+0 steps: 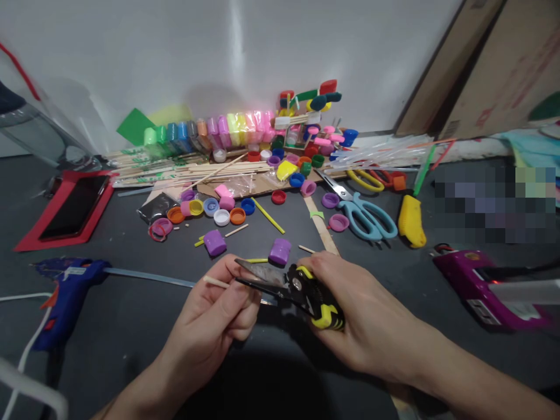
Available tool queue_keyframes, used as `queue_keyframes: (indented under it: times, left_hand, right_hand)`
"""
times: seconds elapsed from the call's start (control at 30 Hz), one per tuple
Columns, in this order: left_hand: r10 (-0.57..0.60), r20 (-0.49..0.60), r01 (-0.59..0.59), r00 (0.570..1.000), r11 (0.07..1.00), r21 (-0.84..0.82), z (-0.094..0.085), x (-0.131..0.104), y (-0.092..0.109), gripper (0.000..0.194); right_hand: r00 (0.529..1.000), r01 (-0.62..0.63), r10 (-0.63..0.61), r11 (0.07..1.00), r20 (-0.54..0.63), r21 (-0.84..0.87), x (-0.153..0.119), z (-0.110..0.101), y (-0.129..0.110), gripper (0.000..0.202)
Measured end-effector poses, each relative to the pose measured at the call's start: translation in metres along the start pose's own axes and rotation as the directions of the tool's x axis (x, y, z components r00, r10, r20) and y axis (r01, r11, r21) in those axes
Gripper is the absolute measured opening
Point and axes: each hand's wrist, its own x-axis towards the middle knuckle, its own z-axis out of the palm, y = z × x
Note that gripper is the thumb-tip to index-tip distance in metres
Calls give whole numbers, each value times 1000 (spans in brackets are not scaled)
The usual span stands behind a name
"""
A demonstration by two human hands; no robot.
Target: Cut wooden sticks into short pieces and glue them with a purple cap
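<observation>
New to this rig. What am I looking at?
No machine: these are a person's bare hands, in one picture from a head-worn camera looking forward and down. The left hand pinches a thin pale stick; the right hand grips black-and-yellow cutters, blades open close to the left fingers. On the dark table lie a blue glue gun at left, colorful lids in the middle, and blue-handled scissors toward the right. A patch at far right is pixelated.
</observation>
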Motion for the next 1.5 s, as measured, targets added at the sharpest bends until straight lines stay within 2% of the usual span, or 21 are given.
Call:
queue_keyframes:
  times: [0.63,0.9,1.17,1.5]
  left_hand:
    - [-70,-20,68,997,996,-57,4,1,1,23]
    - [-39,-1,39,999,998,-58,1,-1,0,15]
    - [-82,-25,80,996,995,-59,4,0,2,23]
    - [-60,-4,60,998,997,-45,4,-1,1,18]
  right_hand:
    - [997,43,-50,992,-58,-115,0,2,2,26]
    - [997,44,-50,993,-51,-109,0,1,2,23]
    - [997,55,-60,993,-50,-102,0,2,3,27]
    - [999,34,-35,998,-15,-59,0,-1,1,27]
